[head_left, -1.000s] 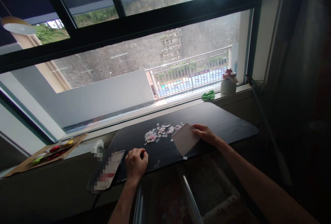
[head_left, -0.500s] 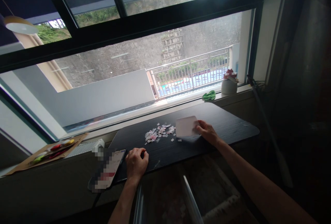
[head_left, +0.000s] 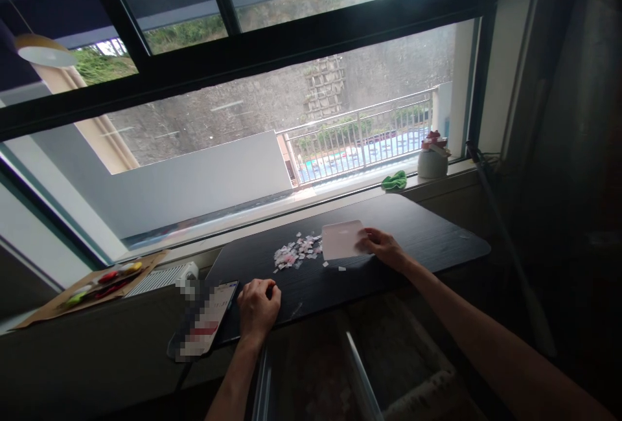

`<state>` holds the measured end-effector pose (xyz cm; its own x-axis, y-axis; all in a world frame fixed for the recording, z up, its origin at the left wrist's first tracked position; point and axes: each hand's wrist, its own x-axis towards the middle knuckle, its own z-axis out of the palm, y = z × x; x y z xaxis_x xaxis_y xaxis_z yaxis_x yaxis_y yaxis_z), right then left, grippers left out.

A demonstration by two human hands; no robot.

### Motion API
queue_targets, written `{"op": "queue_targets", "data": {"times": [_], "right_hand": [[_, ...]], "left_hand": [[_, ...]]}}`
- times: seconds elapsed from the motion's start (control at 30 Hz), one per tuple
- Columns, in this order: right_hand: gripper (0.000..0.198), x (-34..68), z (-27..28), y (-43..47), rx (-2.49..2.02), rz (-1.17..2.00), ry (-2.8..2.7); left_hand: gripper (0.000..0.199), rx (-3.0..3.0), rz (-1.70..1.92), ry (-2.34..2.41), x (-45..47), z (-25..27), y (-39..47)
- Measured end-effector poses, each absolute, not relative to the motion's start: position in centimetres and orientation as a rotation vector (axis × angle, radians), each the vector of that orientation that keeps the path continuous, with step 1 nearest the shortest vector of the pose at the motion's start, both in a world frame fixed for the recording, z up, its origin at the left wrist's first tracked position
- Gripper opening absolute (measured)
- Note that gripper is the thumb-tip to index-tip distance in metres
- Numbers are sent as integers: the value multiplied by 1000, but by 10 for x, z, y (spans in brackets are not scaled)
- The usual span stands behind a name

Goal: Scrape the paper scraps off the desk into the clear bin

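My right hand (head_left: 381,246) grips the right edge of a flat, pale card (head_left: 341,240) with rounded corners, held at the right side of a heap of small paper pieces (head_left: 295,250). The pieces are whitish with pink patches, and the card hides part of the heap's right side. A couple of loose pieces lie just below the card. Curled into a loose fist, my left hand (head_left: 259,306) rests on the near edge of the black table (head_left: 413,233), with nothing visible in it. A phone (head_left: 211,317) with a partly blurred screen lies left of that hand.
On the window sill stand a white jar with a red top (head_left: 432,157) and a green cloth (head_left: 394,180). Brown paper with colourful items (head_left: 100,284) lies at the left, beside a white adapter (head_left: 188,275). A pole (head_left: 515,246) leans at the right.
My right hand has moved the card a little to the left, closer against the heap of paper pieces. My left hand stays put. The view has shifted very slightly.
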<state>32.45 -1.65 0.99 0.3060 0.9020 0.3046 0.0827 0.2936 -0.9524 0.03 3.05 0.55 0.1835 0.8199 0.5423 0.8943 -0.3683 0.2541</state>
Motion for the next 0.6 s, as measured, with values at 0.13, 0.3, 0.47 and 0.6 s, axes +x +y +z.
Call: {"op": "queue_targets", "data": {"times": [0.13,0.3,0.47,0.6], "right_hand": [[25,323,12,-11,-1184,744,-1149],[23,324,19,-21,-1394,541,-1165],[30,328,17,-24,-1443,416,-1036],[32,330,14,-22,-1511,359,-999]], "left_hand": [[23,-2310,-950,-1674,0,4,32],[23,-2308,-941,-1671,0,4,31],[23,-2306,-949,-1664,1,4,31],[23,-2297,-962,-1666,1,3,31]]}}
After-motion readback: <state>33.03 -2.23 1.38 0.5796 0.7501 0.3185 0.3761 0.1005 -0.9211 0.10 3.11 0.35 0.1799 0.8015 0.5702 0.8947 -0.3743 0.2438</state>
